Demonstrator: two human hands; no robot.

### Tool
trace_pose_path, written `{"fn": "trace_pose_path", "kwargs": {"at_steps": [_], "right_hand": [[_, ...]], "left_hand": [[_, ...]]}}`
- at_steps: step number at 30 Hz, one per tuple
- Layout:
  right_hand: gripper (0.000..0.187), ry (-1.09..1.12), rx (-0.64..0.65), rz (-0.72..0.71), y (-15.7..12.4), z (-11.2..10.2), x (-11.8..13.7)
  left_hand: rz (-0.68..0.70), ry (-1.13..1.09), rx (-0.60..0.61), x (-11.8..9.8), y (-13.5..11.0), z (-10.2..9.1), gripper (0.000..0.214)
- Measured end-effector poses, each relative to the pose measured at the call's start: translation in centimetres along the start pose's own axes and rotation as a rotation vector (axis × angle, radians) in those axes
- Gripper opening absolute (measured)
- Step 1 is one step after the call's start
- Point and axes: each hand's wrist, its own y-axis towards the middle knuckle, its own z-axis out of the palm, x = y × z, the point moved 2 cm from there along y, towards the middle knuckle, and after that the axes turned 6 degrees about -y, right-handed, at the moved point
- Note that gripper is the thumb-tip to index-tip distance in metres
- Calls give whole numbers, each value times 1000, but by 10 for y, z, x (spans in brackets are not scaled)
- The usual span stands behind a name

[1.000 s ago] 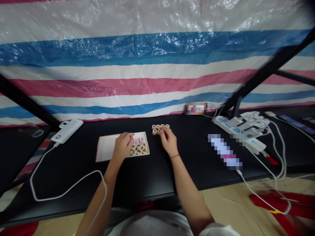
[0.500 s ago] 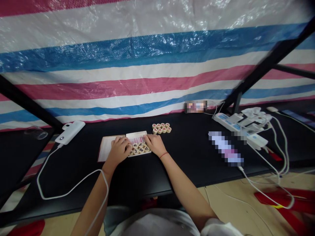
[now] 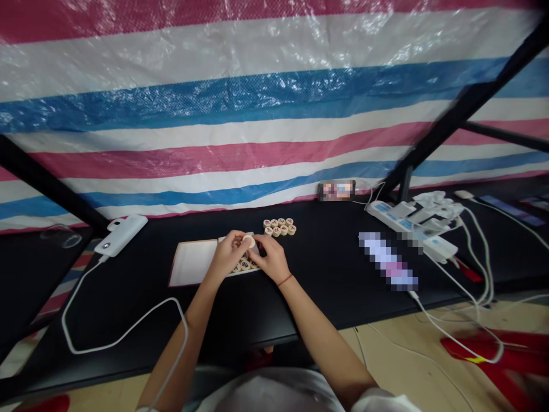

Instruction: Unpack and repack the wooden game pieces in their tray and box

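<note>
Both hands have lifted off the tray and drawn together over it since the earlier view. My left hand is closed in a pinch on a round wooden xiangqi piece, holding it tilted above the tray with its pale face showing. My right hand curls in from the other side, its fingers just beside the piece; from here I cannot tell whether they touch it. A red thread circles my right wrist. Under my hands, more xiangqi pieces sit in a white box tray, mostly hidden by my fingers. Touching the tray on its left is a white lid with a reddish rim. Just ahead of my hands, a tight cluster of pieces stands apart from the tray on the black table. Farther left lies a white power bank, with a white cable looping across the tabletop. To the right are a white power strip crowded with plugs and a long pixelated object. A striped plastic tarp in pink, blue and white hangs behind the table.
</note>
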Motion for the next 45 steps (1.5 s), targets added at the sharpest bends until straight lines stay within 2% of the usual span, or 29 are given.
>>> {"fn": "trace_pose_path", "kwargs": {"at_steps": [3, 7, 9, 12, 14, 16, 18, 21, 24, 31, 34, 38, 41, 45], "right_hand": [[25, -62, -40, 81, -5, -7, -5], [23, -215, -117, 306, -18, -18, -28], [24, -303, -78, 366, -23, -18, -39], [26, -404, 11, 369, -25, -12, -49], [28, -435, 29, 380, -24, -9, -49], [31, -394, -8, 375, -22, -10, -42], [33, -251, -47, 297, -20, -10, -29], [29, 3, -15, 131, -19, -8, -8], [24, 102, -18, 111, -19, -4, 2], [23, 132, -58, 122, -21, -2, 1], [26, 73, -122, 217, -22, -5, -8], [29, -123, -222, 338, -22, -10, -32], [29, -211, -176, 337, -21, -10, -45], [24, -275, -70, 357, -22, -4, -50]], "left_hand": [[-52, -196, -24, 7, 0, 12, 28], [-90, -378, -209, 20, -3, 2, 37], [-64, -412, -273, 22, -2, -6, 42], [-31, -381, -307, 23, -1, -12, 44], [-29, -300, -280, 22, -2, -10, 44], [3, -155, -215, 21, -5, -4, 40], [104, 37, -135, 18, -9, 2, 34], [307, 278, -22, 14, -15, 9, 25], [414, 387, 36, 12, -19, 12, 26], [454, 481, 57, 7, -21, 16, 31], [450, 524, 67, 7, -20, 17, 39], [414, 565, 46, 9, -18, 13, 57], [407, 536, 32, 11, -16, 9, 53], [384, 504, 38, 11, -15, 7, 48]]}}
